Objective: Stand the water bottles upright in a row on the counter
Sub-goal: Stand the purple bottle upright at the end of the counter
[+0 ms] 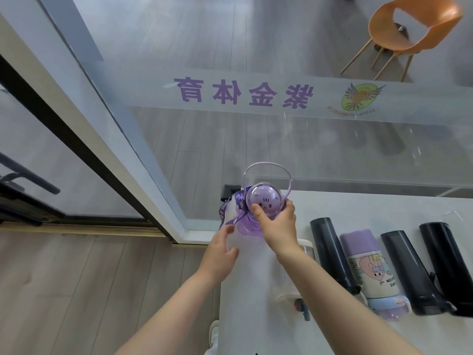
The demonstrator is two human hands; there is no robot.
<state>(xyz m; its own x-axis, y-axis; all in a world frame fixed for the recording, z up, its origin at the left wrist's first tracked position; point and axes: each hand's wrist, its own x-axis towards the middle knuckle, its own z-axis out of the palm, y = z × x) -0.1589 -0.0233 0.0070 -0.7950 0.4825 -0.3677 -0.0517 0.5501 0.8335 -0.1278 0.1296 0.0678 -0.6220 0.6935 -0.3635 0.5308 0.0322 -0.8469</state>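
Note:
A purple bottle [265,203] with a domed lid, loop handle and printed strap stands upright at the counter's far left corner. My right hand [277,224] grips it from the top, around the lid. Just left of the bottle's base hovers my left hand [221,248], fingers apart, close to the hanging strap. To the right, several bottles lie on their sides: a clear one [291,283] partly under my right arm, a dark one [332,254], a purple-capped cartoon one [371,272], and two more dark ones [412,272] [448,265].
The white counter [258,316] runs along a glass wall [256,139] with purple lettering. Its left edge drops to wooden floor [76,290]. A dark socket [231,192] sits at the counter's back left. An orange chair [409,34] stands beyond the glass.

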